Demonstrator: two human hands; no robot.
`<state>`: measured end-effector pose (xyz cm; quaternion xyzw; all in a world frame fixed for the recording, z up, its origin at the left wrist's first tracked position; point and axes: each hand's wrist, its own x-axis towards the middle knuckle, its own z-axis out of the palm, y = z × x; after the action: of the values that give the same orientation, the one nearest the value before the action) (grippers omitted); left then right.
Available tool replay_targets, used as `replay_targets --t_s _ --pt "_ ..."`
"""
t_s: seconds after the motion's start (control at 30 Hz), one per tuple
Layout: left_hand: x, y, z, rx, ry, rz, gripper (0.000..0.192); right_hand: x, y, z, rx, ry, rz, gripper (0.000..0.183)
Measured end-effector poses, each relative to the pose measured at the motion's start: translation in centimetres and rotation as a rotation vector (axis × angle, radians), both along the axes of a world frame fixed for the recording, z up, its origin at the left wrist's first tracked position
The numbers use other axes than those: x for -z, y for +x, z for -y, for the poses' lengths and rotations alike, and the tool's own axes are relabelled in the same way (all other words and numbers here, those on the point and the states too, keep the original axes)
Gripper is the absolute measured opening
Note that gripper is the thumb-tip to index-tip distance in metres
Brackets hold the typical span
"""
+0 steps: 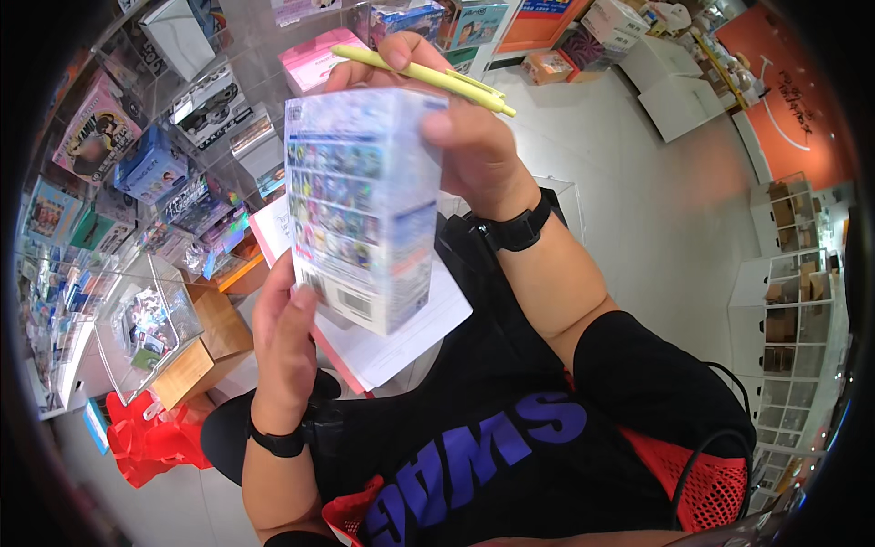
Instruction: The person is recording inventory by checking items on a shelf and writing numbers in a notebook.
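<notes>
Between both hands I hold up a tall printed cardboard box (342,205), its pale blue and white faces slightly blurred, with rows of small pictures and barcodes. My left hand (284,335) grips its lower left edge. My right hand (465,130) holds the upper right side, and a yellow-green pen (424,78) lies across its fingers. Beneath the box, an open notebook with white pages (417,349) and a pink edge rests at my lap; some handwriting shows on it.
Shelves with boxed figures (150,164) stand at the left. A clear acrylic bin (178,301) of small packets sits near a wooden box (184,372). Below is a red bag (137,437). White cartons (677,89) stand at the upper right, display cabinets (786,328) along the far right.
</notes>
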<state>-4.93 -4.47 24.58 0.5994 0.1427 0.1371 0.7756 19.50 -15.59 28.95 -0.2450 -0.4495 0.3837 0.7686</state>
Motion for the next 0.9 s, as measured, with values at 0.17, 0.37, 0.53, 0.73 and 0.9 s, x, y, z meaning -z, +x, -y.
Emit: replay_targets --t_s 0.17,0.37,0.53,0.73,0.9 --pt "1.2 -0.3 -0.5 0.101 -0.094 0.109 0.105 -0.9 -1.2 -0.5 0.306 -0.144 0.119 0.034" --pt "4.5 -1.2 -1.0 -0.224 -0.416 0.093 0.082 -1.6 -2.1 -0.7 0.615 -0.327 0.461 0.054" --pt "4.9 -1.5 -2.7 0.039 -0.604 0.445 0.074 -0.7 -1.4 -0.8 0.634 -0.219 0.532 0.055" --pt "3.9 -1.0 -1.6 -0.119 -0.640 0.236 0.069 -1.2 -0.6 0.3 0.561 -0.275 0.556 0.047" --pt "4.3 -0.7 -1.8 -0.058 -0.607 0.265 0.065 -1.0 -0.8 0.4 0.594 -0.272 0.536 0.042"
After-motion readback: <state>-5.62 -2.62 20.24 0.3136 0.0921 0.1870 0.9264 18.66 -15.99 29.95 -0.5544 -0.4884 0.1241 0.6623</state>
